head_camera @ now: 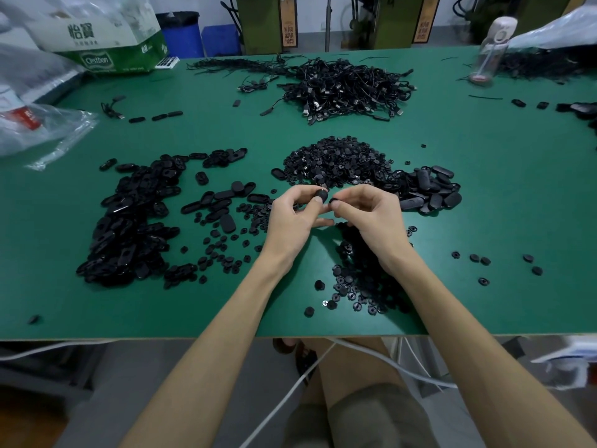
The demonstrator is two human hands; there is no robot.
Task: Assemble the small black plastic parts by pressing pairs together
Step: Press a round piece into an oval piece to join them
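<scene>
My left hand [292, 218] pinches a small round black part [321, 196] between thumb and fingers, held above the green table [484, 195]. My right hand [368, 215] pinches a second small black part [332, 201] just to the right of it; the two parts are close but a small gap shows. A heap of small round black parts [336, 160] lies just beyond my hands. More round parts [358, 286] are scattered under my right wrist.
A pile of oval black shells [132, 221] lies at the left, another oval pile [429, 189] at the right. A tangle of black cables [349, 85] sits farther back. A green and white carton [106, 37], plastic bags [38, 127] and a bottle [491, 50] stand at the table's far corners.
</scene>
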